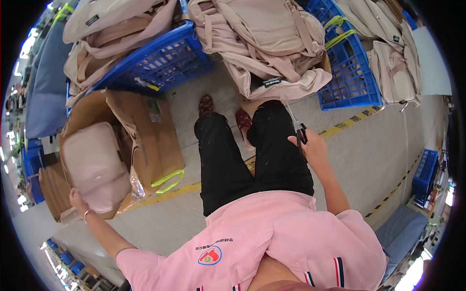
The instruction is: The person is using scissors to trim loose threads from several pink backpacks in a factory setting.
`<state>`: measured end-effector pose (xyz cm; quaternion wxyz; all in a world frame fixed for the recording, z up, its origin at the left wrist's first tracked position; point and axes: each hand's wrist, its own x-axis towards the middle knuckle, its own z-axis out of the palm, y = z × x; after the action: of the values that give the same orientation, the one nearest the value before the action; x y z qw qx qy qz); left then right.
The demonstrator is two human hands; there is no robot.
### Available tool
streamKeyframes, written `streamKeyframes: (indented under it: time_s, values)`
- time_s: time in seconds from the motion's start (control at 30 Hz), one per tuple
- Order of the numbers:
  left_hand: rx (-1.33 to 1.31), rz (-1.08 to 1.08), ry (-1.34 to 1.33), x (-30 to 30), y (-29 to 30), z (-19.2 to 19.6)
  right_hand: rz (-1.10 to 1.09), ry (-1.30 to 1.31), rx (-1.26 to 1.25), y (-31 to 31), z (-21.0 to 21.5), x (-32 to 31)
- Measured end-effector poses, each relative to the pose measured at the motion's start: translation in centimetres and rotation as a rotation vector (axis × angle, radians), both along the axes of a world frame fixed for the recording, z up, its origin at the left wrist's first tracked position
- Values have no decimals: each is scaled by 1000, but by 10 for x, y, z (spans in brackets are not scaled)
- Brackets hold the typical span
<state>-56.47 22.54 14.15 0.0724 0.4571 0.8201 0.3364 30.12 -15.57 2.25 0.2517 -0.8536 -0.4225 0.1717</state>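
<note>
A pale pink backpack (pixel 94 155) lies in an open cardboard box (pixel 150 136) on my left. My left hand (pixel 78 201) is closed at the lower left edge of this backpack, its fingertips partly hidden. On the other side, my right hand (pixel 314 146) grips a pair of scissors (pixel 302 137) with black handles, the blades pointing forward beside my right knee. In front of my legs a pile of pale pink backpacks (pixel 267 34) rests on something mostly covered, with straps hanging over one another.
A blue plastic crate (pixel 165 58) heaped with pink bags stands front left. Another blue crate (pixel 349 68) is at front right, beside more pink bags (pixel 395 72). Yellow-black tape (pixel 349 122) crosses the grey floor. A yellow-green strap (pixel 169 182) hangs by the box.
</note>
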Motion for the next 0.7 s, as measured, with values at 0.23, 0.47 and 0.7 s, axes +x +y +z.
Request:
streamKeyframes:
  time_s: [0.23,0.47,0.7]
  values:
    - [181,-579,236,363,69,-91,-65,-8,-85,-2,-6,6]
    - [-303,-1319,-687,746,41,-117,-93,48,-36,-4,-19,9]
    - [-533,-862,-975,872,50,-183,-144,95,-115,-25,-24,6]
